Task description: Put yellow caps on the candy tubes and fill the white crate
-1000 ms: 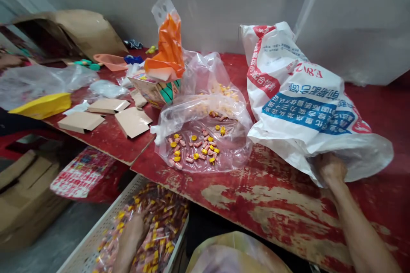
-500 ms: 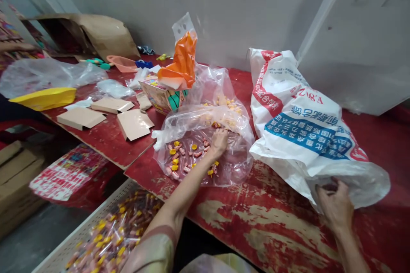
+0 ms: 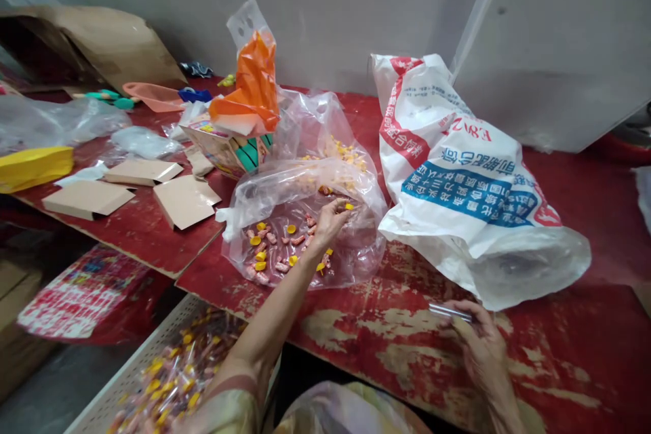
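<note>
My left hand (image 3: pixel 330 220) is over the open clear plastic bag (image 3: pixel 244 217), its fingers pinched on a small yellow cap (image 3: pixel 348 206). Pink pieces (image 3: pixel 298 240) and more yellow caps (image 3: pixel 291 229) lie scattered in the bag. On the right, my right hand (image 3: pixel 475 332) holds a clear tube (image 3: pixel 447 312) between thumb and fingers, just outside the mouth of a large white woven sack (image 3: pixel 472 176) printed in red and blue.
A white crate (image 3: pixel 132 359) of filled tubes stands below the table edge. Flat cardboard pieces (image 3: pixel 186 201), a box (image 3: pixel 224 149) with an orange bag (image 3: pixel 251 85), and a yellow item (image 3: pixel 35 168) lie left on the red table (image 3: pixel 350 346).
My right hand has come out of the sack's mouth and moved left with a clear tube. A yellow cap now shows at my left fingertips. The view has shifted right.
</note>
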`<state>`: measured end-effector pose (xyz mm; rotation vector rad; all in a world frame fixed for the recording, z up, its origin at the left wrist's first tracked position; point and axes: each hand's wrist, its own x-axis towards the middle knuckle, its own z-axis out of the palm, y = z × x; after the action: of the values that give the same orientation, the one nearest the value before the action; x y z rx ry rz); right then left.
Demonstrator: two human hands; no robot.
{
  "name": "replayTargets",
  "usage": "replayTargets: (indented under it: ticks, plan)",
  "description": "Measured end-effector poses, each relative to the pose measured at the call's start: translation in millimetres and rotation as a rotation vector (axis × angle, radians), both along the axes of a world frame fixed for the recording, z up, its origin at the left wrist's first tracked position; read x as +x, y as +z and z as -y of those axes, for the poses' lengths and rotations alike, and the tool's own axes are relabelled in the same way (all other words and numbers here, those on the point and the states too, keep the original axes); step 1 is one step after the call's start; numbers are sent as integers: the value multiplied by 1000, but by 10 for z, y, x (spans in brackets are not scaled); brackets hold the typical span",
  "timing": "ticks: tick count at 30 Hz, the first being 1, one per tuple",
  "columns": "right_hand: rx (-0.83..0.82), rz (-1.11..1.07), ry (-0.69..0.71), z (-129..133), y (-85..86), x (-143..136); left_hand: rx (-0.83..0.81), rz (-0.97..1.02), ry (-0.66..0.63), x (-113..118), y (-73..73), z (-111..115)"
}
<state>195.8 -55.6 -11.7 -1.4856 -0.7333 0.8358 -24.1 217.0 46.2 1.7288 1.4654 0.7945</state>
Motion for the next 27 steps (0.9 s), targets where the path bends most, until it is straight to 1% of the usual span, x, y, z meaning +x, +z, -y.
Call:
replayTargets:
  ticks: [1, 3, 5, 6, 8, 10, 13, 15, 18, 21, 23, 25, 27]
  plan:
    - [27, -35, 44, -76, 13, -109, -46, 95, -15, 2, 6, 176]
    - [104, -47, 78, -238, 54, -330, -188, 398, -25, 48, -3, 548]
    - [162, 23, 69, -382, 108, -517, -344, 757, 4, 144, -43, 903]
    - [171, 80, 72, -437, 134, -586, -400, 897, 26, 202, -71, 1059]
    - [166, 227, 116, -503, 178, -672, -450, 1026, 64, 318, -138, 1313]
    - [164, 357, 149, -511, 201, -703, -465, 1056, 80, 408, -198, 1491]
    - [161, 487, 134, -455, 208, -697, -432, 980, 31, 459, -245, 1659]
    - [146, 581, 123, -403, 215, -674, -368, 861, -49, 446, -249, 1738]
    - [112, 667, 188, -346, 257, -593, -266, 660, -182, 409, -256, 1836]
    - [84, 727, 334, -325, 326, -442, -215, 552, -329, 392, -306, 1909]
    - [38, 803, 490, -316, 368, -314, -211, 431, -424, 394, -347, 1939]
    - [-58, 900, 676, -294, 391, -188, -194, 258, -530, 396, -369, 1956]
    - [-168, 1028, 809, -246, 386, -84, -152, 98, -595, 382, -363, 1956]
